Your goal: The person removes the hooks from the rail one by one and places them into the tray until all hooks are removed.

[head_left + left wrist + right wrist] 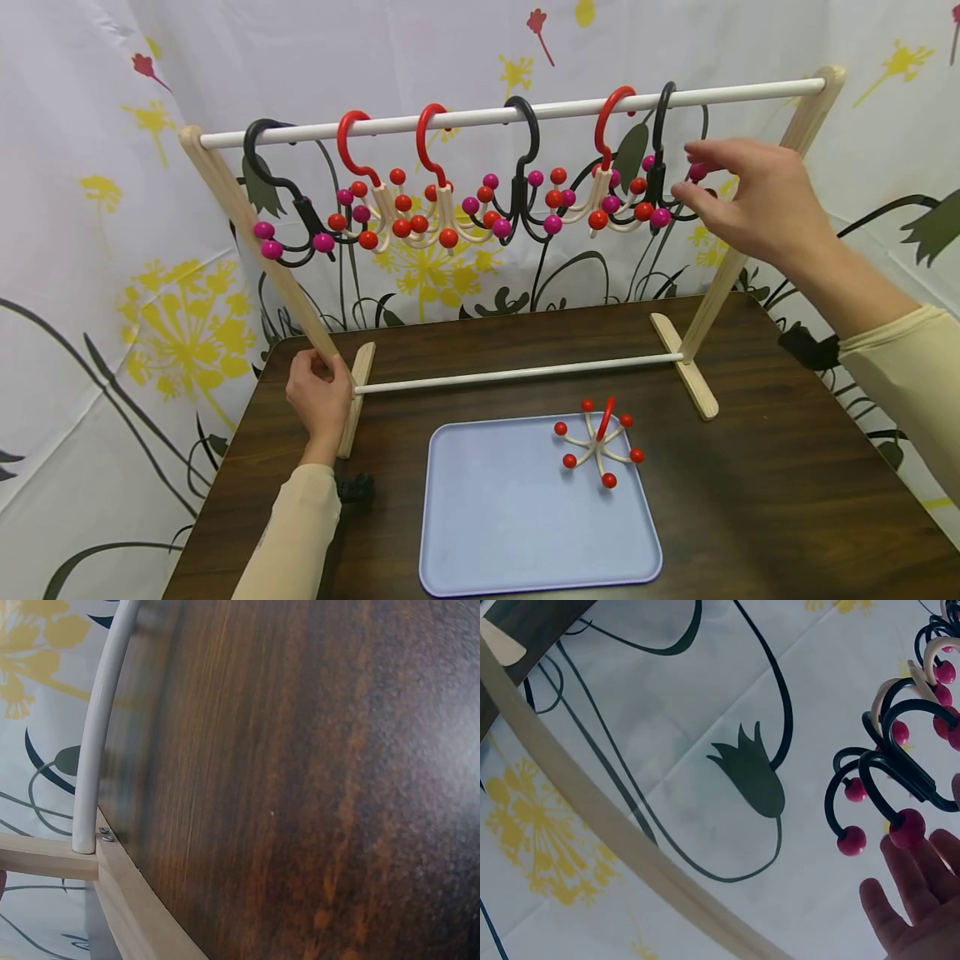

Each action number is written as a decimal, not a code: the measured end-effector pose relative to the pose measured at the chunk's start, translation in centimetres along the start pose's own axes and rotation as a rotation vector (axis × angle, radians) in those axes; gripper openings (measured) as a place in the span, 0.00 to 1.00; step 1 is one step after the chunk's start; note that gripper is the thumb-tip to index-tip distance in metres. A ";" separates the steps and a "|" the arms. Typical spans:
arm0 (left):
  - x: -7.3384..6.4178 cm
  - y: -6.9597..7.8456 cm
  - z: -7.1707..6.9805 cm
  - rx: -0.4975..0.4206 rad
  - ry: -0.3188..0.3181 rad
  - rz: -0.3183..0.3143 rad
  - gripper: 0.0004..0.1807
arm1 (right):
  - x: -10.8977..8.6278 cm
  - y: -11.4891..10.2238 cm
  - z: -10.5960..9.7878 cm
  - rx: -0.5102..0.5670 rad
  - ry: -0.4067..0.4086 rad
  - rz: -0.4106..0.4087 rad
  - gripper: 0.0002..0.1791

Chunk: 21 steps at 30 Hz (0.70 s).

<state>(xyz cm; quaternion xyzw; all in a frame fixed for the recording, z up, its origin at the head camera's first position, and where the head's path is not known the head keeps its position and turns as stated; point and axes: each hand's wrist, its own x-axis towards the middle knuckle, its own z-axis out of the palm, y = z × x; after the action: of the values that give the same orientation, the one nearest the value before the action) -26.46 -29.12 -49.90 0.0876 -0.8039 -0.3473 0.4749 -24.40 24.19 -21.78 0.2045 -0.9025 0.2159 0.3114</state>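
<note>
My right hand (757, 196) is raised beside the rightmost black hanger (657, 179), thumb and fingers apart. In the right wrist view its fingers (911, 892) come right up to one of that hanger's pink balls (907, 829). Low on the left, my left hand (321, 398) grips the wooden post (262, 242) of the rack just above its foot. Several hangers hang from the white rail (465, 119). Some are black with pink balls, like the leftmost one (306, 212); others have red hooks, cream arms and red balls, like this hanger (446, 200).
A pale blue tray (517, 517) lies on the dark wooden table (765, 483). One red-hooked hanger (598, 446) stands on its back right corner, hook up. The rack's lower bar (517, 374) and right foot (686, 367) are behind it. A flower-patterned curtain (165, 75) hangs behind.
</note>
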 end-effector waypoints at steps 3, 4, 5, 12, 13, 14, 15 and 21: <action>0.0 0.0 0.0 -0.008 0.003 0.005 0.08 | 0.9 -0.2 0.4 -0.028 -0.110 0.035 0.26; 0.0 0.1 0.0 -0.010 0.006 0.007 0.08 | 1.2 -0.3 0.6 -0.028 -0.138 0.049 0.26; 0.0 0.1 0.1 -0.009 0.006 0.005 0.08 | 1.4 -0.3 0.8 -0.031 -0.161 0.063 0.27; 0.1 -0.1 0.1 0.001 0.001 -0.004 0.08 | 2.2 -0.4 1.9 0.017 -0.207 0.159 0.24; 0.1 -0.1 0.0 0.005 -0.001 -0.005 0.08 | 2.1 -0.3 2.1 0.026 -0.205 0.173 0.24; 0.1 -0.1 0.0 0.005 -0.001 -0.006 0.08 | 2.1 -0.3 2.2 0.034 -0.200 0.183 0.24; 0.1 -0.1 0.0 0.006 -0.001 -0.008 0.08 | 2.0 -0.2 2.3 0.042 -0.194 0.191 0.24; 0.1 0.0 0.0 0.007 0.000 -0.007 0.08 | 1.8 0.3 2.6 0.086 -0.154 0.225 0.21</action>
<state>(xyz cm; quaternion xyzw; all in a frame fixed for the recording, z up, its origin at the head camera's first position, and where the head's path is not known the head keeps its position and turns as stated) -26.48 -29.15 -49.80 0.0921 -0.8047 -0.3460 0.4736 -27.12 22.66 -22.54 0.1314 -0.9309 0.2715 0.2059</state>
